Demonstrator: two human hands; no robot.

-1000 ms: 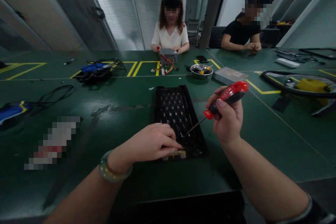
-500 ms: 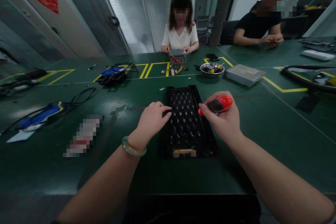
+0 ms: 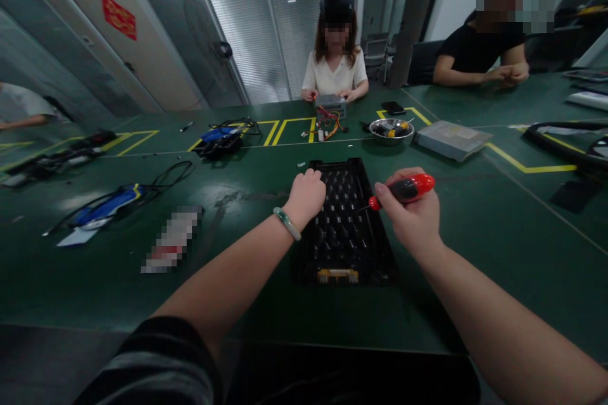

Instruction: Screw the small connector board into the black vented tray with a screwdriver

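Observation:
My right hand (image 3: pixel 415 212) grips a screwdriver (image 3: pixel 411 188) by its red and black handle. The thin shaft points left, its tip over a black rectangular panel (image 3: pixel 344 221). Rows of small bright marks cover that panel, and an orange-brown piece (image 3: pixel 338 275) sits at its near end. My left hand (image 3: pixel 308 193), with a green bangle (image 3: pixel 287 223) at the wrist, is over the panel's left edge. Its fingers are curled down, their tips hidden, so I cannot make out what they hold.
Beyond the panel stand a metal bowl (image 3: pixel 392 131) of small parts and a grey flat box (image 3: pixel 453 140). Blue tools with cables (image 3: pixel 108 204) lie left. Across the green table (image 3: pixel 247 304), one person (image 3: pixel 335 69) handles a grey power supply (image 3: pixel 331 104); another (image 3: pixel 479 57) sits at right.
My left hand has moved right and forward onto the panel's left edge, its fingers now curled. The right hand still holds the screwdriver, whose shaft now shows. The view has shifted slightly left.

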